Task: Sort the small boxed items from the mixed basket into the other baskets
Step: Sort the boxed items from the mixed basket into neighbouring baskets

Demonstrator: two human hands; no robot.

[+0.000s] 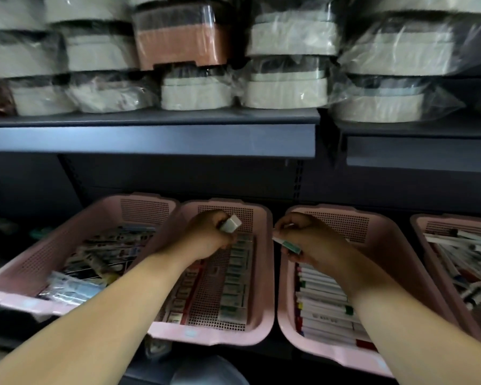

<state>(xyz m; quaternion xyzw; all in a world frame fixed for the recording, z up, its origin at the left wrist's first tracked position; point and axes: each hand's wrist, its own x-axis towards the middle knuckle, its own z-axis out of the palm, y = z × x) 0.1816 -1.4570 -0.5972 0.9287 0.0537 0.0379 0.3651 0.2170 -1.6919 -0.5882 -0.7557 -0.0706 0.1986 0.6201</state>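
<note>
Closest up are the person's two bare forearms (117,315), stretched out over some pink baskets. The left hand (206,237) has its fingers curled tight round a small pale grey-white cardboard box (231,224), holding it just above the far end of the second pink perforated plastic basket (206,337), the one with little boxes laid in tidy rows. The right hand (308,240) pinches a small white box with a green end (289,245) at the left rim of the third pink plastic basket (331,355), which holds long white packs with coloured ends.

The jumbled leftmost pink plastic basket (25,302) looks like the mixed one, so this is probably the drop-off step with both hands loaded. The next move likely needs each box matched to its row, then set down flat and lined up with its neighbours before letting go. Labels are too blurry to tell which goes where, tbh.
</note>
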